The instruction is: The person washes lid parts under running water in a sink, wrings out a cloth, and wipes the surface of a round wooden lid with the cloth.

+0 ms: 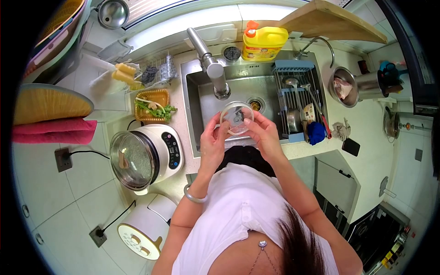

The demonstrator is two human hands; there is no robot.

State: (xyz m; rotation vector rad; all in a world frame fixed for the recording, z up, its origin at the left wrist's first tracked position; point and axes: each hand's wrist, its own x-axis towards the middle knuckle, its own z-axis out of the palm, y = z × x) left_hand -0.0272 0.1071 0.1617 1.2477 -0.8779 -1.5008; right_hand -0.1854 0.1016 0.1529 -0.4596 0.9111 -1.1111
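Observation:
Over the front of the steel sink (195, 98), both my hands hold a small clear round bowl (237, 117); whether it is glass or plastic I cannot tell. My left hand (213, 140) has its fingers closed on the left side of the rim. On the right side, my right hand (266, 135) grips the same bowl, with the thumb on the near edge. The faucet (214, 68) stands just beyond the bowl, and no running water shows. Behind the bowl lies the sink drain (255, 104), with some yellowish scraps in it.
A blue-ended drying rack (293, 68) with ladles fills the sink's right side. Left of the sink are a basket of greens (153, 104) and a white cooker with a glass lid (172, 146). A yellow detergent jug (265, 45) stands behind. A metal bowl with meat (343, 87) sits right.

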